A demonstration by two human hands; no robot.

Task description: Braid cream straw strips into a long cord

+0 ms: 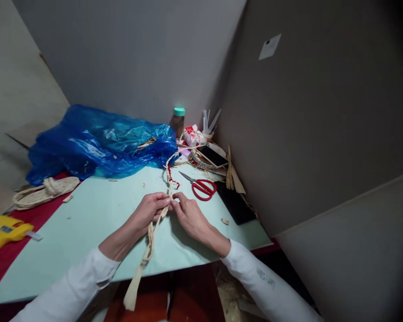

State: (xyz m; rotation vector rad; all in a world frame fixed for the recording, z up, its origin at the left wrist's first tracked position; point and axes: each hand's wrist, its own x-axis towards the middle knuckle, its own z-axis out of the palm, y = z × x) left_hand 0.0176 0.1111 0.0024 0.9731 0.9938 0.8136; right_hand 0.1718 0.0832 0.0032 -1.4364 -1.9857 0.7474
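Note:
My left hand [150, 211] and my right hand [190, 215] meet at the middle of a pale green sheet [97, 210], fingers pinched on a tan braided straw strip [150, 243]. The braid runs up past the hands toward the back of the table, with a red cord [172, 178] wound on it just above my fingers. Below the hands the loose flat end hangs over the table's front edge. Both wrists wear white sleeves.
Red-handled scissors [202, 186] lie just right of the braid. A blue plastic bag [100, 141] fills the back left. A coiled straw braid [45, 190] and a yellow glue gun [3, 230] sit at the left. Clutter, a phone [212, 155] and a bottle [179, 120] crowd the corner.

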